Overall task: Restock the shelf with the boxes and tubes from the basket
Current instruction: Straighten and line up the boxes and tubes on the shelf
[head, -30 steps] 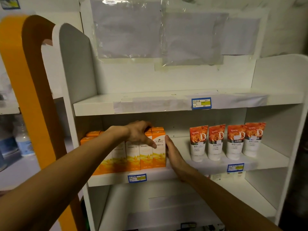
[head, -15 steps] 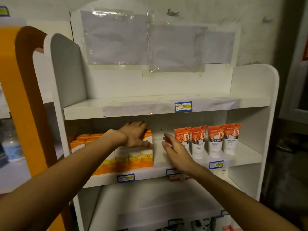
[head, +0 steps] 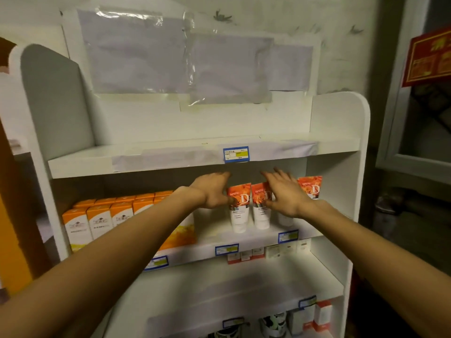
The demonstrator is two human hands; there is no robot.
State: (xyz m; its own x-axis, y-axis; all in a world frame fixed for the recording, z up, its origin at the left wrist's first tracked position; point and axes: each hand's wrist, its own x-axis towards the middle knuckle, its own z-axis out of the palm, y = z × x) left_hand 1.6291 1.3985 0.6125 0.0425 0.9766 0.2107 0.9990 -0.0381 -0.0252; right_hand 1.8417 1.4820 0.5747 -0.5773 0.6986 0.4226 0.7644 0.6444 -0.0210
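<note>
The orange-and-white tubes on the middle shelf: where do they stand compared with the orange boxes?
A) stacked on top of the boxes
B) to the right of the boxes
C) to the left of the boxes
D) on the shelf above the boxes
B: the tubes stand upright on the same middle shelf as the orange boxes, to their right, where both hands reach.

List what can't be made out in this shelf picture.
- Tubes: the right hand covers part of the row, so the count is unclear, head view.
- Boxes: the left forearm hides the right end of the row.
- Price tags: print too small to read.
- Left hand: blurred; contact with a tube uncertain.
- Basket: out of frame.
</note>
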